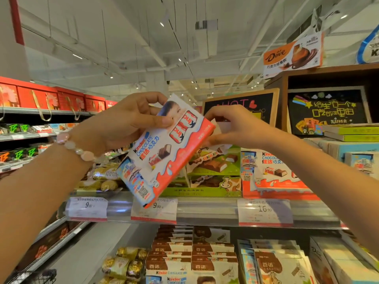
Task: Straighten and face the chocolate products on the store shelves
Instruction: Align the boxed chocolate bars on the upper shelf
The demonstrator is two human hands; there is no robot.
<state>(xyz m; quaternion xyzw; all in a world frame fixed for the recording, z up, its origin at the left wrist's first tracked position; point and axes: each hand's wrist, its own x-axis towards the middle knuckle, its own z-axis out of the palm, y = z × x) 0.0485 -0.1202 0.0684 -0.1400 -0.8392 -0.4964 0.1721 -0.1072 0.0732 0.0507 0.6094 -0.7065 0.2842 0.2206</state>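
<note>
Upper shelf (pixel 205 210): carries, below the left grip (pixel 131 121), gold-wrapped Ferrero Rocher packs (pixel 102 179); below the right grip (pixel 231 128), a green display tray of chocolate bars (pixel 213 181); to that grip's lower right, a standing Kinder Chocolate box (pixel 274 171). Lower shelf (pixel 114 242): stacked Kinder boxes (pixel 172 261).

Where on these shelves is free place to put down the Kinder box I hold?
No bare patch shows. The upper shelf is filled by Ferrero Rocher packs, the green tray and the Kinder display. Both hands grip the Kinder Chocolate box. Below is equally crowded.
</note>
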